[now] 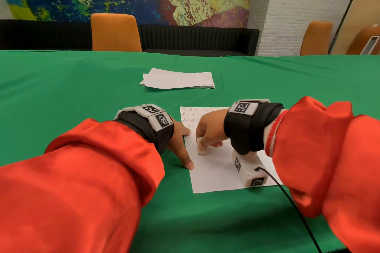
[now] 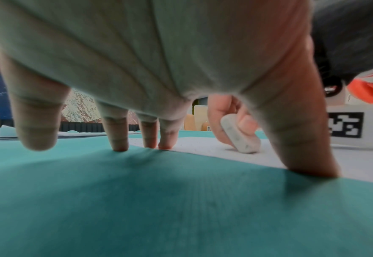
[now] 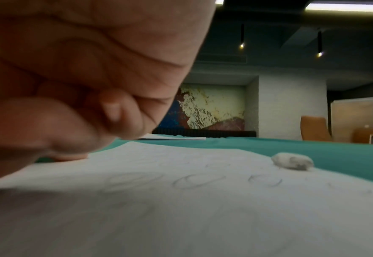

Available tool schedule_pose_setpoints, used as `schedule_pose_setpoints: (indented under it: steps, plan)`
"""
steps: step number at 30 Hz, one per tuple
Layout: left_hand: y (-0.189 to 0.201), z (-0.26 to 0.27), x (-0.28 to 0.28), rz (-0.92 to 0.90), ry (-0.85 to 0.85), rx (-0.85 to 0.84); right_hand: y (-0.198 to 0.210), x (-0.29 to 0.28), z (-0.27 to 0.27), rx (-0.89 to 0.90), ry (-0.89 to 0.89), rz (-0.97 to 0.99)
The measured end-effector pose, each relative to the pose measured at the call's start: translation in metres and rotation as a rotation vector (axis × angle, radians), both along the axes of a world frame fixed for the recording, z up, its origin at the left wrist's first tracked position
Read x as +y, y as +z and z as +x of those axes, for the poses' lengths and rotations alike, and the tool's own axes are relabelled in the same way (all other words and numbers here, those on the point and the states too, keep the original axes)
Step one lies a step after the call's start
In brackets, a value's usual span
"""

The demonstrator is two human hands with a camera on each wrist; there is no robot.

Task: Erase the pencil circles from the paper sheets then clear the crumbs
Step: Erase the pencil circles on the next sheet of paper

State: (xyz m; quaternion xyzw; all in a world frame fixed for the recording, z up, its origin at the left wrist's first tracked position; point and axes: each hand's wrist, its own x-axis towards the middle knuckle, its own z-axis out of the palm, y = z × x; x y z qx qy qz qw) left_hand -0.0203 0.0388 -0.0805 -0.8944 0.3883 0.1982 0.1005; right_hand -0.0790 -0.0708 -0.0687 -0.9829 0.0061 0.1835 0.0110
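My right hand (image 1: 207, 129) pinches the eraser (image 1: 202, 147) btwn curled fingertips, its lower end pressed on the sheet (image 1: 218, 172) near the left edge; left wrist view shows the eraser (image 2: 240, 133) tilted, tip on the paper. My left hand (image 1: 181, 141) is spread flat, fingers straight, holding nothing: thumb (image 2: 299, 139) and two fingertips press the sheet's left edge, other fingers on the green cloth (image 1: 82, 92). Pencil circles (image 1: 192, 114) remain in rows at the sheet's far end; near half looks blank. Right wrist view: faint circles (image 3: 194, 181) in front of my hand, plus a second small whitish lump (image 3: 292, 162) at the sheet's far right corner; can't tell what it is. Fine specks dot the paper by the eraser. A stack of sheets (image 1: 177, 81) lies further back, well apart. Orange chair (image 1: 116, 33) beyond the table.
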Motion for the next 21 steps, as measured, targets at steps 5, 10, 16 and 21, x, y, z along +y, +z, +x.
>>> schedule_pose_setpoints:
  steps: [5,10,16,21]
  plan:
    - [0.0,0.001,-0.001,0.002,-0.007,-0.001,0.001,0.006,-0.004,0.095,0.024,0.039]
    - [0.0,0.001,-0.001,0.005,-0.004,0.001,-0.001,0.003,-0.003,0.0,-0.008,0.015]
    - [0.0,0.002,-0.001,0.005,-0.003,-0.002,0.002,0.008,-0.006,0.015,0.014,-0.001]
    - [0.001,0.0,-0.001,0.028,-0.015,-0.021,0.0,0.015,-0.011,0.005,0.029,0.033]
